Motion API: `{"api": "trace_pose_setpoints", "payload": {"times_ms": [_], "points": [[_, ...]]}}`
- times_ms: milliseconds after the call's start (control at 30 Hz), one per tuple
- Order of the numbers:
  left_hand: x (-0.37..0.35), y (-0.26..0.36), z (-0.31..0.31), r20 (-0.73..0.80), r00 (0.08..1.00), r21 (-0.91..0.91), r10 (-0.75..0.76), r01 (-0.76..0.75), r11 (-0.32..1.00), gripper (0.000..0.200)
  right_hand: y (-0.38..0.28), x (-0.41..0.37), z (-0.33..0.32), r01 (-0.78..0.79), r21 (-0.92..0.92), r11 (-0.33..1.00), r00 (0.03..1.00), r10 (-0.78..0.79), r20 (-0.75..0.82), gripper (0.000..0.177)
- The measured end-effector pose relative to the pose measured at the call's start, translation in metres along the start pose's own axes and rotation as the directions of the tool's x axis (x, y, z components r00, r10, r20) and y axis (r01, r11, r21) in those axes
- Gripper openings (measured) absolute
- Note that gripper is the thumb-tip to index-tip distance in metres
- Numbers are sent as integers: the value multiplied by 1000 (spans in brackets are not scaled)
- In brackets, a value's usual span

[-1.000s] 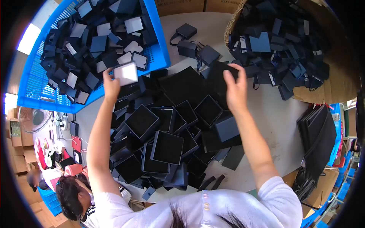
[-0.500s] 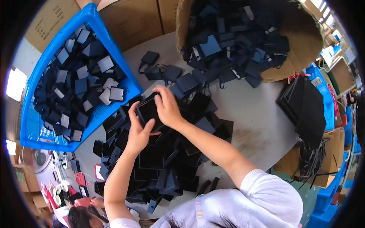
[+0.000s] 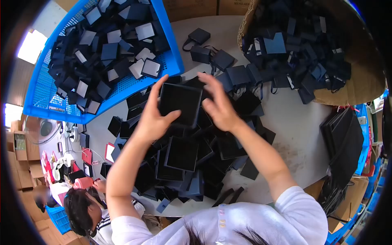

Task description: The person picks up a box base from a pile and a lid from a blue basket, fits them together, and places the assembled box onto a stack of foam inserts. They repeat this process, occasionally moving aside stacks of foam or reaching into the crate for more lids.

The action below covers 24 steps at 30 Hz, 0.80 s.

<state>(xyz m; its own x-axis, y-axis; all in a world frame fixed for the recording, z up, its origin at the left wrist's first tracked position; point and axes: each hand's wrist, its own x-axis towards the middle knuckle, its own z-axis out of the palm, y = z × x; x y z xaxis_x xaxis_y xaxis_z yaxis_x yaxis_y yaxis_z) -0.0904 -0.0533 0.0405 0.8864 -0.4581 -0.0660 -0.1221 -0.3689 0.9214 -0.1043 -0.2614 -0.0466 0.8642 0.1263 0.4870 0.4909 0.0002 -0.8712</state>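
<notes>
A black open box tray point(image 3: 179, 102) is lifted above the pile, held between both hands. My left hand point(image 3: 152, 118) grips its left side with the thumb along the lower edge. My right hand point(image 3: 218, 107) is at its right side, fingers spread and touching the edge. Under them lies a heap of black box trays point(image 3: 181, 157) on the grey table point(image 3: 294, 126).
A blue crate point(image 3: 173, 53) of dark inserts stands at the back left. A cardboard box point(image 3: 363, 81) of dark small bags lies at the back right. Flat black sheets point(image 3: 343, 143) are stacked at the right edge. Another person point(image 3: 79, 208) sits lower left.
Both hands have risen from the pile with the black tray, which now faces me. The view has swung back to the left.
</notes>
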Motion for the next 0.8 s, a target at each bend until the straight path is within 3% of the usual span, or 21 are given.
{"api": "trace_pose_setpoints", "payload": {"times_ms": [33, 67, 100, 133, 167, 233, 300, 333, 367, 400, 433, 467, 500, 567, 633, 700, 767, 800], "points": [[1, 2, -26, 143, 990, 121, -9, -8, 993, 92, 9, -1, -22, -126, -171, 977, 988, 108, -115, 51], [4, -16, -60, 295, 953, 36, -62, 53, 998, 90, 25, -4, -50, -201, -412, 889, 974, 136, -181, 43], [14, -33, -92, 433, 897, -38, -94, 122, 992, 88, 56, -16, -83, -295, -639, 711, 956, 224, -191, 51], [35, -54, -109, 248, 939, 8, -239, 245, 970, 87, 73, -29, -108, -422, -741, 523, 886, 412, -214, 57], [61, -83, -120, 48, 926, 26, -376, 375, 927, 86, 84, -40, -123, -494, -817, 297, 778, 571, -262, 64], [118, -155, -127, -330, 816, -81, -474, 476, 876, 86, 90, -52, -131, -506, -852, 137, 669, 686, -287, 75], [176, -257, -128, -559, 786, 302, -265, 490, 818, 83, 97, -59, -136, -444, -884, 146, 736, 622, -267, 82], [193, -262, -130, -562, 784, 291, -265, 487, 823, 83, 95, -57, -138, -457, -873, 171, 791, 527, -311, 73], [207, -266, -127, -614, 726, 322, -311, 590, 740, 77, 95, -53, -148, -452, -877, 162, 792, 524, -312, 73], [216, -269, -120, -659, 665, 347, -350, 683, 643, 70, 93, -52, -162, -602, -733, 316, 698, 654, -291, 61], [216, -270, -122, -619, 721, 466, -311, 656, 594, 56, 88, -55, -170, -741, -527, 416, 597, 767, -234, 50], [215, -270, -130, -528, 747, 461, -405, 652, 602, 49, 83, -61, -170, -784, -267, 560, 620, 732, -283, 31], [220, -272, -131, -425, 761, 458, -490, 647, 609, 42, 75, -60, -169, -761, -225, 608, 638, 642, -425, 31], [204, -239, -109, -432, 735, 83, -522, 609, 789, 49, 66, -62, -177, -725, -88, 683, 573, 528, -627, 31], [178, -202, -95, -296, 790, -180, -537, 506, 844, 63, 44, -51, -167, -490, 288, 823, 512, 539, -669, 31], [143, -133, -68, -245, 894, -195, -374, 333, 923, 77, 39, -45, -158, -400, 316, 860, 594, 506, -626, 32], [113, -72, -37, -159, 967, -204, -200, 166, 965, 79, 25, -24, -129, -346, 173, 922, 707, 377, -598, 27], [100, -53, -20, -113, 977, -196, -180, 156, 968, 71, 6, -11, -107, -314, 183, 932, 749, 361, -555, 25]]}}
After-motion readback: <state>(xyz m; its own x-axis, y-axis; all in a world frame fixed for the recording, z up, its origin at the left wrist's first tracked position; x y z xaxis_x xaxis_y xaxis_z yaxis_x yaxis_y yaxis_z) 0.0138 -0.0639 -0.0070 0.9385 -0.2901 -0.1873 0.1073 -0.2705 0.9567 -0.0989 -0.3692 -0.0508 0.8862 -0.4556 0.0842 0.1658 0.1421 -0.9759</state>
